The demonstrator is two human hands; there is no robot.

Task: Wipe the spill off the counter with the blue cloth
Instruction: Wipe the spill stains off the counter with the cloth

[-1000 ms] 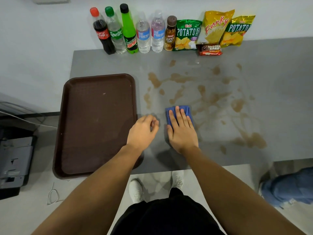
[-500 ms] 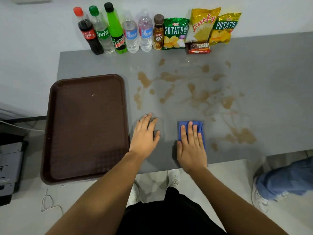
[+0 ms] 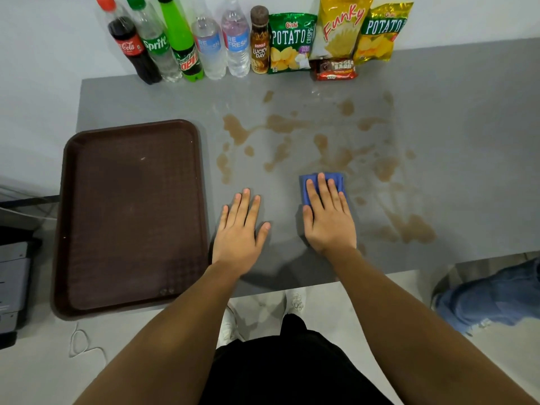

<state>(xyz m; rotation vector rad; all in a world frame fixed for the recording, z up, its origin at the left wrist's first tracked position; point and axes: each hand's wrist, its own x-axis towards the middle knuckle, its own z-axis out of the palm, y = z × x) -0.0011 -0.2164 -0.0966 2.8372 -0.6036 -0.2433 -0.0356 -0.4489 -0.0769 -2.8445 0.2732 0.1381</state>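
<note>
A brown spill (image 3: 287, 124) lies in blotches and streaks across the grey counter (image 3: 467, 135), from the middle out to a large patch (image 3: 416, 229) near the front right. The folded blue cloth (image 3: 309, 182) sits at the spill's near edge. My right hand (image 3: 328, 219) presses flat on it, covering most of it, with only the far and left edges showing. My left hand (image 3: 238, 229) rests flat on bare counter to the left of the cloth, fingers spread, holding nothing.
A brown tray (image 3: 131, 214) lies left of my hands, overhanging the counter's front edge. Several bottles (image 3: 181, 42) and snack bags (image 3: 342, 27) line the back wall. Someone's jeans-clad leg (image 3: 491, 296) stands at the right, and a grey device (image 3: 11, 282) sits at the left.
My right hand slid the cloth to the right along the spill's near edge, then a little away from me. My left hand uncurled and now lies flat.
</note>
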